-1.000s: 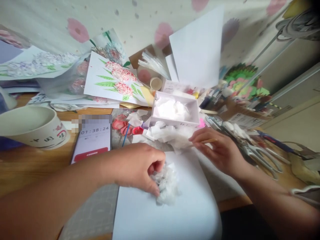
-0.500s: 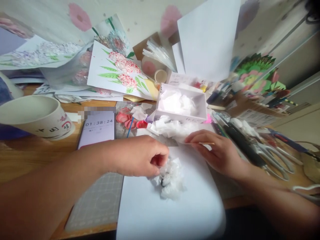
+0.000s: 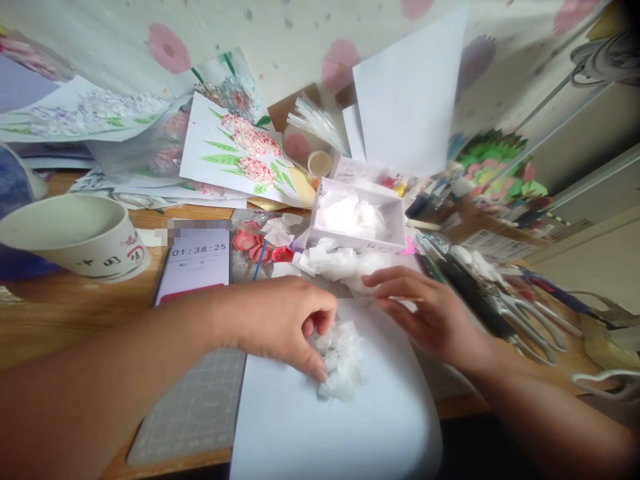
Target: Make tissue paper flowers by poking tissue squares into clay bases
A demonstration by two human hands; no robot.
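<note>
My left hand (image 3: 280, 320) is curled over a white cluster of crumpled tissue pieces (image 3: 340, 360) on a white sheet of paper (image 3: 340, 420), its fingertips pressing on the cluster. My right hand (image 3: 425, 310) lies to the right on the sheet's edge, fingers together, pinching a thin wooden stick (image 3: 403, 299) that points left toward loose white tissue squares (image 3: 340, 261). Just behind those stands a white box of tissue pieces (image 3: 395, 227).
A phone showing a timer (image 3: 195, 260) lies left of my hands, beside a paper cup (image 3: 75, 233). Scissors and pens (image 3: 505, 300) lie at right. Flower pictures (image 3: 240, 153), red petals (image 3: 255, 243) and a grey cutting mat (image 3: 195, 407) surround the sheet.
My right hand slid a little left and down, and the stick now lies lower in its fingers. My left hand stays curled on the tissue cluster. The timer advanced one second.
</note>
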